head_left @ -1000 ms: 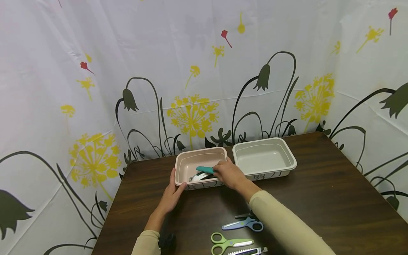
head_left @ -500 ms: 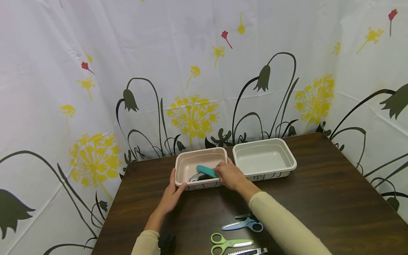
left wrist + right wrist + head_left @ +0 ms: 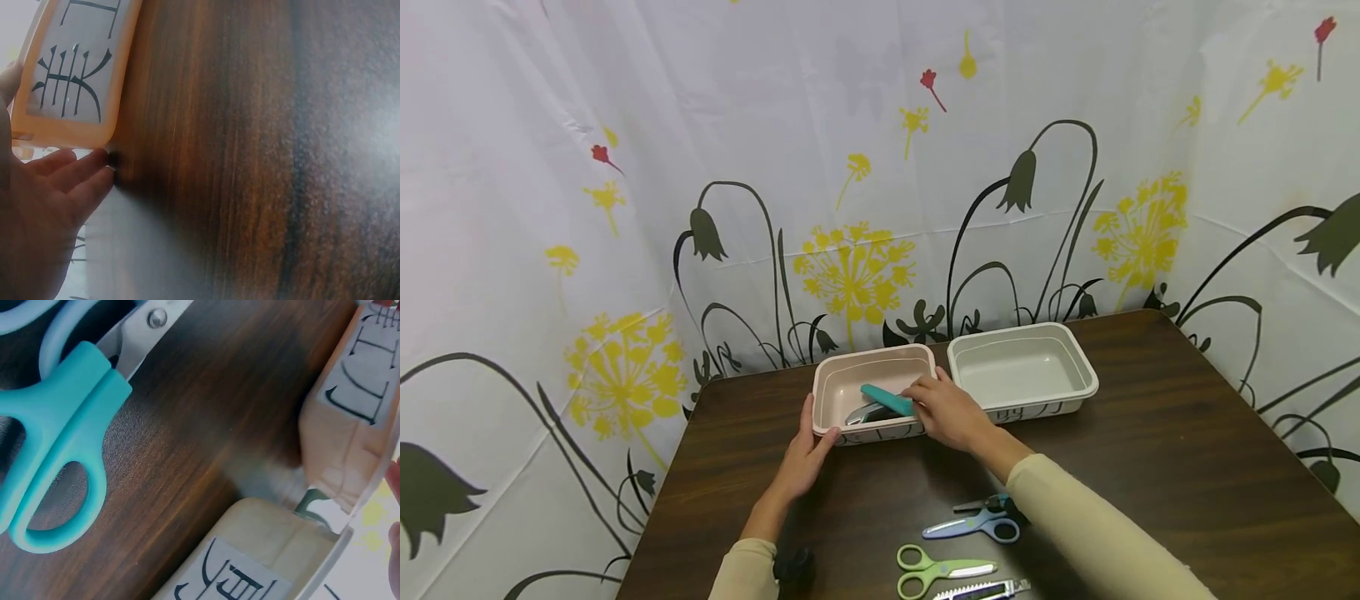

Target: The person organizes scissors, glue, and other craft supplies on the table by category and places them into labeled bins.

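In the head view, my left hand (image 3: pixel 797 467) holds steady the front left corner of a pink bin (image 3: pixel 874 358), thumb on the rim. In the left wrist view, the fingers lie fairly straight along its end wall. My right hand (image 3: pixel 951 412) is over the bin's right end, fingertips right by the end of a slim teal tool (image 3: pixel 886 400). That tool lies slanted inside, over a silver and dark tool (image 3: pixel 861 413) partly hidden under it. Two right fingertips show at the bin's rim in the right wrist view.
A grey-white bin (image 3: pixel 1022 367) stands right of the pink one. Nearer me lie teal-handled scissors (image 3: pixel 69 437), blue scissors (image 3: pixel 973 527), green scissors (image 3: pixel 936 571) and a cutter with a toothed edge (image 3: pixel 981 591). A patterned curtain (image 3: pixel 865 167) hangs behind the dark wooden table (image 3: pixel 1120 450).
The teal tool has tilted, its right end now lower over the silver and dark tool. My right hand has drawn slightly right and back from it. My left hand stays in place.
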Demonstrator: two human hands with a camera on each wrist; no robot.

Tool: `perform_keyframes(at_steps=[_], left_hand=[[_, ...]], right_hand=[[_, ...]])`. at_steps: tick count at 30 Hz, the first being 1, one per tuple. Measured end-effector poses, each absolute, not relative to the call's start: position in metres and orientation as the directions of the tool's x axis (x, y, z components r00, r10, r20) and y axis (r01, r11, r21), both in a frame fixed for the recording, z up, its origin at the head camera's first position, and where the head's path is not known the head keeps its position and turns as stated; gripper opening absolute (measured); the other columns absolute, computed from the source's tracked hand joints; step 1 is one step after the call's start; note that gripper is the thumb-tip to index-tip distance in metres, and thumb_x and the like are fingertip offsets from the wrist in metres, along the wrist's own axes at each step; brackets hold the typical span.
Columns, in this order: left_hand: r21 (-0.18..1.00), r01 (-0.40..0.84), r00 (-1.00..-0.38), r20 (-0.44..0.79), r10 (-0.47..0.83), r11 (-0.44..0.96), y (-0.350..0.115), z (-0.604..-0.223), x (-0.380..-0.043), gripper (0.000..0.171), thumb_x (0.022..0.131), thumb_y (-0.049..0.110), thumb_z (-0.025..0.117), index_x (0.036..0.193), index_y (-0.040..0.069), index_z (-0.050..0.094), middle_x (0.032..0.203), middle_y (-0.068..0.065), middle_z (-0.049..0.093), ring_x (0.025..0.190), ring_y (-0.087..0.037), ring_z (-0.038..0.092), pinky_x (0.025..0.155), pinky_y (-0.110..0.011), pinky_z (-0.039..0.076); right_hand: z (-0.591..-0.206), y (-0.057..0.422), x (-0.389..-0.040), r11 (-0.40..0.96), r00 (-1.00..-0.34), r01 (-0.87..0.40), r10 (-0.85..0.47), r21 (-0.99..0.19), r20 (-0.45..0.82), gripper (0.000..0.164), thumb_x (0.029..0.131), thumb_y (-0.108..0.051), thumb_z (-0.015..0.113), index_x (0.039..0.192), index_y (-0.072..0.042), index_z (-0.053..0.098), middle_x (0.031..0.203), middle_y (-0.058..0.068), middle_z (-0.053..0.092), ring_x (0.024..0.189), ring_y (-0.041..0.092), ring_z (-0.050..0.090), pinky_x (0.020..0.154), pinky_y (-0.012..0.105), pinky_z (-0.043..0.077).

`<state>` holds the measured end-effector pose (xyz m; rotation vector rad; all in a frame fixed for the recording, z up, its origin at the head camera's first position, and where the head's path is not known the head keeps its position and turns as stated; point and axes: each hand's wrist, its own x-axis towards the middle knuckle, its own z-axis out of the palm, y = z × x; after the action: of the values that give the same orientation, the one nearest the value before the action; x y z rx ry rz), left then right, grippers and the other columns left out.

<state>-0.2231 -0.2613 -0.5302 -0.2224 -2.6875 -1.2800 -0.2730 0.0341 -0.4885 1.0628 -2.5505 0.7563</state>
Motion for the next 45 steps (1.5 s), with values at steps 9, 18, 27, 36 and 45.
perform_keyframes(at_steps=[9,18,27,36,45], left_hand=[[0.757,0.205,-0.976,0.207,0.070,0.621,-0.260,-0.535,-0.224,0.080,0.099,0.035,0.058,0.158,0.010,0.009,0.150,-0.028,0.036,0.128,-0.043,0.046,0.102,-0.060,0.034],[0.764,0.188,-0.980,0.186,0.069,0.617,-0.259,-0.532,-0.225,0.081,0.099,0.037,0.057,0.158,0.012,0.007,0.151,-0.028,0.034,0.130,-0.044,0.044,0.104,-0.060,0.032],[0.764,0.183,-0.981,0.182,0.066,0.619,-0.261,-0.529,-0.227,0.081,0.099,0.037,0.057,0.159,0.015,0.006,0.150,-0.028,0.034,0.129,-0.044,0.044,0.103,-0.060,0.033],[0.761,0.168,-0.984,0.171,0.056,0.627,-0.261,-0.532,-0.226,0.081,0.099,0.038,0.057,0.158,0.013,0.007,0.150,-0.028,0.034,0.129,-0.044,0.044,0.103,-0.061,0.033],[0.764,0.184,-0.980,0.192,0.054,0.619,-0.263,-0.534,-0.224,0.081,0.099,0.037,0.058,0.158,0.012,0.009,0.150,-0.028,0.036,0.129,-0.044,0.045,0.103,-0.060,0.033]], right_hand=[[-0.481,0.051,-0.239,0.533,-0.564,-0.811,-0.604,-0.241,0.564,0.029,0.087,-0.012,0.071,0.115,-0.013,0.071,0.105,0.000,0.063,0.096,0.020,0.059,0.093,0.043,0.045],[-0.487,0.082,-0.185,0.469,-0.545,-0.838,-0.690,-0.278,0.476,0.026,0.087,-0.017,0.073,0.113,-0.019,0.072,0.093,-0.009,0.060,0.074,0.002,0.051,0.066,0.025,0.046],[-0.503,0.110,-0.150,0.350,-0.448,-0.889,-0.799,-0.296,0.402,0.019,0.086,-0.023,0.074,0.105,-0.022,0.073,0.092,-0.015,0.059,0.074,-0.005,0.051,0.064,0.013,0.041],[-0.530,0.122,-0.124,0.269,-0.420,-0.846,-0.867,-0.460,0.266,0.015,0.092,-0.035,0.068,0.104,-0.028,0.073,0.089,-0.024,0.056,0.078,-0.012,0.047,0.061,0.006,0.033],[-0.543,0.125,-0.116,0.295,-0.401,-0.879,-0.883,-0.374,0.246,0.019,0.089,-0.029,0.069,0.107,-0.029,0.074,0.088,-0.023,0.053,0.075,-0.011,0.042,0.056,0.004,0.027]])
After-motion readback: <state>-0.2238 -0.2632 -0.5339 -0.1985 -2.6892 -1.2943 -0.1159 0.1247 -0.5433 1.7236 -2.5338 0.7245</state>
